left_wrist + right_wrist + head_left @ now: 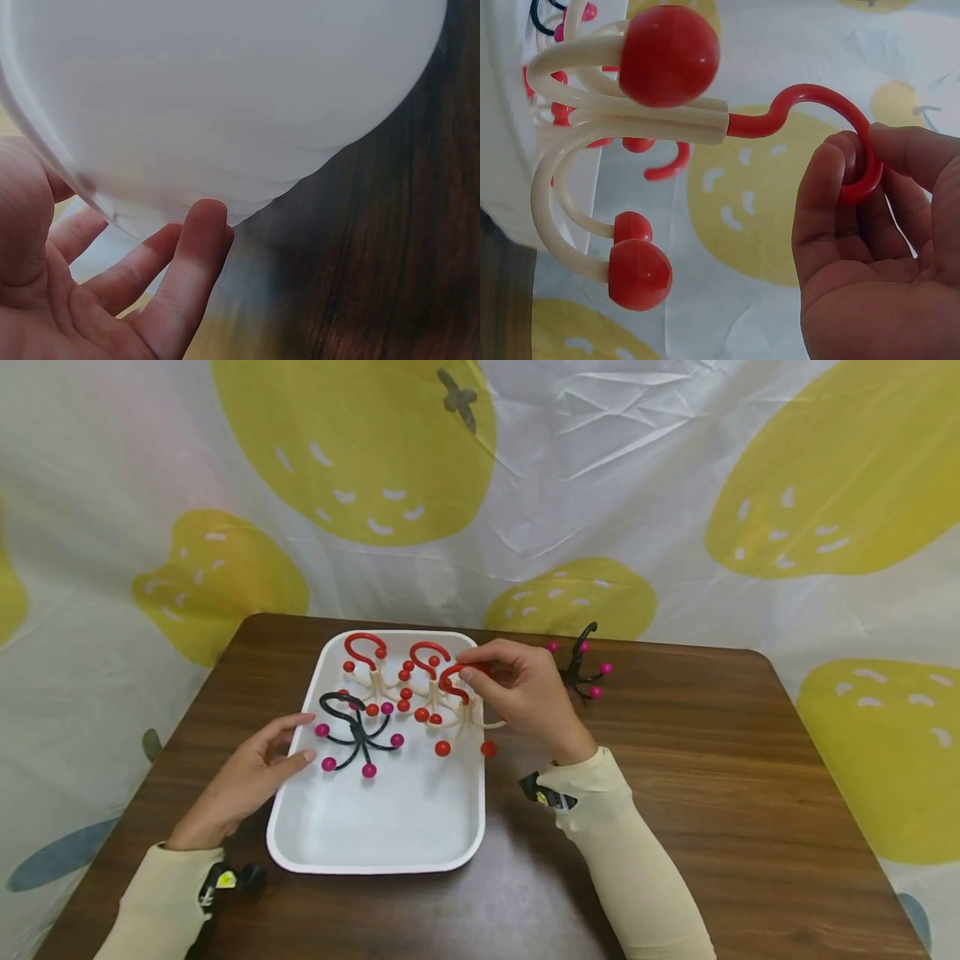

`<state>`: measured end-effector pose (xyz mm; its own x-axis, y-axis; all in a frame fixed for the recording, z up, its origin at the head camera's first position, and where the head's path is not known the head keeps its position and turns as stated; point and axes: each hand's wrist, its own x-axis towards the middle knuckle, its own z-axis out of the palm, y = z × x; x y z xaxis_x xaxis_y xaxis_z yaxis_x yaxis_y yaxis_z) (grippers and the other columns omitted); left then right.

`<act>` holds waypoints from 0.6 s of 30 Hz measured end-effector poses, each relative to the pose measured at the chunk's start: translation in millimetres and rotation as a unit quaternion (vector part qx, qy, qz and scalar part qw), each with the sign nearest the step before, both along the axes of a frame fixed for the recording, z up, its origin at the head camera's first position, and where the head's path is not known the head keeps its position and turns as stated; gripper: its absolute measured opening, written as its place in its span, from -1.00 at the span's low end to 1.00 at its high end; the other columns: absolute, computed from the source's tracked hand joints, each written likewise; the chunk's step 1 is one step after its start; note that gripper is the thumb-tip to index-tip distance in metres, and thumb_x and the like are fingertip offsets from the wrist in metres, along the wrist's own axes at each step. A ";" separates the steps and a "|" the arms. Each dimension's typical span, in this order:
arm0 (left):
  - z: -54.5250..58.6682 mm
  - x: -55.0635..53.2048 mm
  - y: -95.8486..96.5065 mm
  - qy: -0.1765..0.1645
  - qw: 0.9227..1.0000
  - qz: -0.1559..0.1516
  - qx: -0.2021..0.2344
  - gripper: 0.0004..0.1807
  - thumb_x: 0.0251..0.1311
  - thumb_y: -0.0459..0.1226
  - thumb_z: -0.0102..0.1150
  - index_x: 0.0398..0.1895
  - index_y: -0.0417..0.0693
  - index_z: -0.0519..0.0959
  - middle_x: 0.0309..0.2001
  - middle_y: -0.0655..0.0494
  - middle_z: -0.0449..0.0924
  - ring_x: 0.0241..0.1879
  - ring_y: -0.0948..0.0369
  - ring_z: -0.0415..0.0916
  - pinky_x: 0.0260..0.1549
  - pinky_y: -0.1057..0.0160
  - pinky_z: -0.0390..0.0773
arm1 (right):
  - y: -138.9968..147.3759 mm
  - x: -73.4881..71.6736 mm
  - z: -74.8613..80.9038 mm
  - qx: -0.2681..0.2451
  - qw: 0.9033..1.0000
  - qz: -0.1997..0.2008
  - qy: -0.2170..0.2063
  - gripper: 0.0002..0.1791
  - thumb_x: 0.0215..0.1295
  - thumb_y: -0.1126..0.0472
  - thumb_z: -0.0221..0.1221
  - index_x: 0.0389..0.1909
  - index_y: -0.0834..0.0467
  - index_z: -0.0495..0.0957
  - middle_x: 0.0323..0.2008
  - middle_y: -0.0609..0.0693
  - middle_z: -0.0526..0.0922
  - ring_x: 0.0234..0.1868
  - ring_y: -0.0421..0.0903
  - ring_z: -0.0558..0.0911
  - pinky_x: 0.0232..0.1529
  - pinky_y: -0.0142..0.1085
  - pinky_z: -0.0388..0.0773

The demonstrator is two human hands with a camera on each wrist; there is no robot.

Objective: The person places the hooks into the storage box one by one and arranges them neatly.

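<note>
Two red-topped hooks (377,685) sit at 12 o'clock in the wht tray (375,853) per head cam, R hand (534,697) pinching a 3rd red-topped hook (466,717) at the tray's 2 o'clock side, L hand (255,770) at its 9 o'clock rim. L wrist cam: fingers (201,240) fairly straight, unclenched, touching the tray at approx 6. R wrist cam: thumb + fingertips grip the red curl (810,93), 3 o'clock of its beige stem (697,124).
</note>
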<state>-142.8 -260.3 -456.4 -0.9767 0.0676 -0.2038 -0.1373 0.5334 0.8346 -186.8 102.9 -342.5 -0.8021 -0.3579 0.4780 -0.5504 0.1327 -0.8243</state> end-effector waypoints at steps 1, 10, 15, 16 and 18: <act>-0.4 -0.1 0.1 -0.001 1.000 0.001 0.002 -0.34 0.33 0.00 0.19 0.47 0.24 0.25 0.19 -0.22 0.43 -0.12 -0.07 0.54 -0.30 0.17 0.67 | -2.4 0.2 -0.3 -0.002 1.000 0.004 0.000 -0.82 0.24 0.45 0.27 -0.15 0.39 0.67 -0.23 0.23 0.73 -0.36 -0.04 0.70 -0.28 -0.28 0.69; -2.4 0.4 -0.3 0.000 1.000 0.002 0.004 -0.34 0.33 -0.01 0.19 0.47 0.23 0.25 0.19 -0.23 0.43 -0.14 -0.05 0.55 -0.31 0.16 0.68 | -20.2 -4.6 -9.6 0.000 1.000 0.019 0.017 -0.83 0.23 0.44 0.27 -0.17 0.38 0.69 -0.24 0.21 0.74 -0.37 -0.11 0.63 -0.40 -0.37 0.60; -1.0 1.0 -0.3 -0.002 1.000 0.002 0.009 -0.34 0.34 -0.02 0.20 0.47 0.25 0.25 0.20 -0.23 0.43 -0.13 -0.05 0.56 -0.31 0.15 0.69 | -27.6 -16.4 -26.4 0.004 0.999 0.024 0.028 -0.82 0.24 0.37 0.30 -0.14 0.26 0.72 -0.24 0.09 0.76 -0.36 -0.16 0.63 -0.38 -0.34 0.61; -0.6 1.0 -0.2 -0.001 1.000 0.002 0.011 -0.33 0.34 -0.02 0.19 0.48 0.25 0.24 0.20 -0.24 0.43 -0.13 -0.05 0.56 -0.31 0.15 0.69 | -29.0 -17.8 -28.3 0.005 0.999 0.026 0.030 -0.83 0.25 0.35 0.31 -0.14 0.24 0.73 -0.24 0.06 0.75 -0.36 -0.17 0.63 -0.37 -0.34 0.61; -0.3 1.0 0.1 0.002 1.000 0.001 0.014 -0.33 0.34 -0.03 0.19 0.48 0.25 0.24 0.21 -0.24 0.42 -0.12 -0.04 0.56 -0.31 0.15 0.68 | -31.8 -20.1 -31.7 0.007 0.999 0.030 0.035 -0.83 0.26 0.31 0.31 -0.14 0.20 0.73 -0.23 0.02 0.75 -0.35 -0.19 0.63 -0.35 -0.33 0.63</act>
<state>-141.8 -260.3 -456.7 -0.9774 0.0723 -0.1988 -0.1352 0.5096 0.8498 -207.0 71.1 -374.2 -0.7435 -0.4124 0.5265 -0.6139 0.1088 -0.7818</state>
